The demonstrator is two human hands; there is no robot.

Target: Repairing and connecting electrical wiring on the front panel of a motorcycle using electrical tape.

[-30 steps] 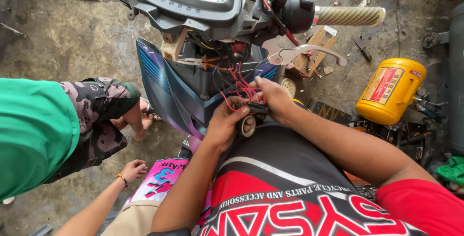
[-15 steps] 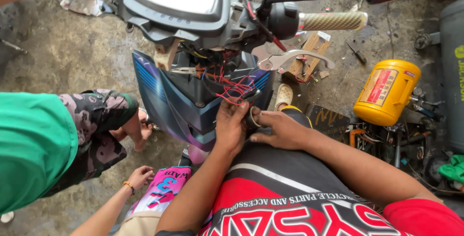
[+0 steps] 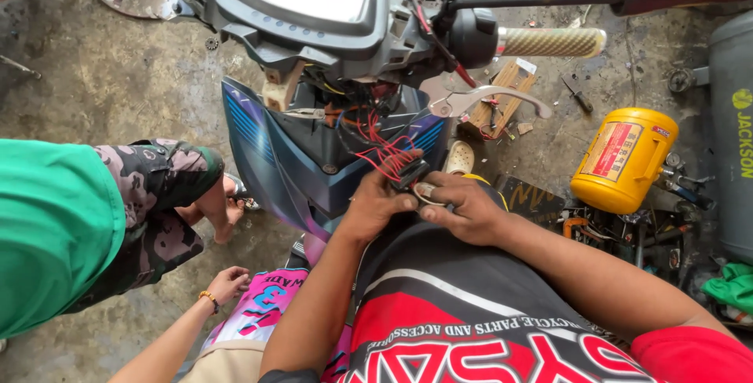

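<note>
Both hands have dropped nearer the body since a second ago. Left hand (image 3: 375, 206) and right hand (image 3: 463, 209) together pinch a small black connector (image 3: 409, 173) (fed by red wires (image 3: 380, 151)) just below the scooter's front panel (image 3: 314, 155), centre frame. The wiring work continues; the wire bundle now hangs slack.

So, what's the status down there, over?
Both hands, left and right, pinch a small black connector on red wires. Scooter front panel open. A bystander's hand rests nearby, clear.
</note>
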